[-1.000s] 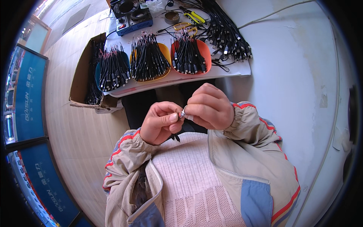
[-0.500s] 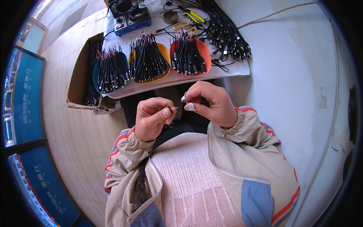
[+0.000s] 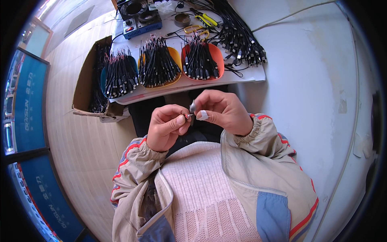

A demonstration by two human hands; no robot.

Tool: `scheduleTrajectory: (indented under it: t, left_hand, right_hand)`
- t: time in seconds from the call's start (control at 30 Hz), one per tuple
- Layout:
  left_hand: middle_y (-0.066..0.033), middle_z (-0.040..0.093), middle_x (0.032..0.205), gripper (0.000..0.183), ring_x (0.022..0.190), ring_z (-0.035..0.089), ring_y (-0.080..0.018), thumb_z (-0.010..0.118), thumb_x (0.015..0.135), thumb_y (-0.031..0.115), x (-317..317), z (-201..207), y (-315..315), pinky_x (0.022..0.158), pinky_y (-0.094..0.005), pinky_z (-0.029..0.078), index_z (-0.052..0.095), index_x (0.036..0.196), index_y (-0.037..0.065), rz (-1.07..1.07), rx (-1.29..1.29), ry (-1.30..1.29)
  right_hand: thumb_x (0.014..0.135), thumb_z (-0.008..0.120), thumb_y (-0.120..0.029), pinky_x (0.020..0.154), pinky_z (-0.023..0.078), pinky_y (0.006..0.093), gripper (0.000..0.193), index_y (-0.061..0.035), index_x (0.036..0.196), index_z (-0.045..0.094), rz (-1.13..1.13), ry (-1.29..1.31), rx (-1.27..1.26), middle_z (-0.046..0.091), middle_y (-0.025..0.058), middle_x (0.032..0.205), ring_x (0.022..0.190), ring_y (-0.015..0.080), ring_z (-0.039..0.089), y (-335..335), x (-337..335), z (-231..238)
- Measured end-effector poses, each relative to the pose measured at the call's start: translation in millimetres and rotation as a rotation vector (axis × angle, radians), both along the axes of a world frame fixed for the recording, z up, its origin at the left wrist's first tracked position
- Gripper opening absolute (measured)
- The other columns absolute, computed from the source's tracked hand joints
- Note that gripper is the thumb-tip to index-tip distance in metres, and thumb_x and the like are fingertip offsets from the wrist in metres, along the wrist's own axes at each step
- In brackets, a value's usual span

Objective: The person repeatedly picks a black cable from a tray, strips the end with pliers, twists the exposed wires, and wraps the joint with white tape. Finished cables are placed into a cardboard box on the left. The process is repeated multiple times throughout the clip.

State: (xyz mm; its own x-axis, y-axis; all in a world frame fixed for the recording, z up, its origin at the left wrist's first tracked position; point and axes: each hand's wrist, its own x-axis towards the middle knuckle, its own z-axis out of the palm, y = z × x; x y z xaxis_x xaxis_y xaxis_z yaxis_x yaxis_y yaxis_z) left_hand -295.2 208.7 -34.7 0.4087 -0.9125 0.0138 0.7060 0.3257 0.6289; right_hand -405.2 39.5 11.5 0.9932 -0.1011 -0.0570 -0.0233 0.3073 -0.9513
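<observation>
My left hand (image 3: pixel 166 126) is closed, with thumb and forefinger pinching thin reddish wires (image 3: pixel 187 116); a bare, pale wire end sticks out toward the right. The rest of what these wires belong to is hidden in the fingers. Close by on the right is my right hand (image 3: pixel 227 112), thumb and forefinger parted around the wire tip. White tape (image 3: pixel 203 115) wraps its thumb, and a grey covering (image 3: pixel 192 107) sits on its forefinger tip. I see nothing held in this hand.
Black cables fill a blue bin (image 3: pixel 134 64), a yellow bin (image 3: pixel 175 56) and an orange bin (image 3: pixel 218 60) on the white table (image 3: pixel 254 74). Behind are a blue device (image 3: pixel 143 29), yellow-handled pliers (image 3: pixel 209 19) and more cables (image 3: pixel 242 44). A cardboard box (image 3: pixel 85 82) stands left.
My hands have come closer together. The right forefinger tip has moved left and nearer to the wire end; the left hand has shifted slightly right.
</observation>
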Motion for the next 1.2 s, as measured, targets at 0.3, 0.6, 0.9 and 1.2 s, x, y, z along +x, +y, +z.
scheduleTrajectory:
  t: [0.3,0.6,0.9,1.2]
  left_hand:
    - [-0.0020,0.050,0.065,0.015,0.054,0.037,-0.0079,0.058,0.094,0.014,-5.7,-3.5,-7.4,0.049,-0.0240,0.026,0.060,0.097,0.000,-0.435,-0.163,0.433]
    - [-0.0084,0.062,0.076,0.013,0.064,0.055,-0.0117,0.066,0.087,0.002,-5.9,16.7,-2.4,0.054,-0.0228,0.041,0.066,0.096,-0.008,-0.027,-0.036,-0.144]
    - [-0.0070,0.064,0.076,0.012,0.064,0.055,-0.0071,0.063,0.087,-0.003,4.3,28.7,9.6,0.055,-0.0192,0.042,0.068,0.097,-0.008,0.194,0.164,-0.671]
    - [-0.0079,0.065,0.076,0.011,0.062,0.059,-0.0089,0.064,0.085,-0.004,8.6,34.6,9.1,0.055,-0.0211,0.045,0.068,0.095,-0.005,0.256,0.292,-0.874]
  right_hand:
    - [0.075,0.069,0.006,0.067,0.046,0.0287,0.021,-0.0038,0.093,0.064,-0.041,-0.615,-0.712,0.059,0.0053,0.088,0.079,0.0193,0.058,-14.7,12.5,-0.5]
    - [0.075,0.059,0.010,0.070,0.040,0.0227,0.019,0.0007,0.091,0.058,-0.062,-0.371,-0.088,0.051,0.0064,0.094,0.080,0.0105,0.048,9.7,2.9,-9.3]
    - [0.078,0.071,0.002,0.067,0.046,0.0259,0.022,-0.0043,0.097,0.064,-0.027,-0.531,-0.642,0.057,0.0047,0.095,0.078,0.0119,0.054,-16.0,12.9,-10.0]
    - [0.081,0.073,-0.007,0.068,0.044,0.0251,0.022,-0.0025,0.098,0.059,-0.051,-0.362,-0.694,0.055,0.0076,0.099,0.080,0.0139,0.054,-8.2,16.4,-8.1]
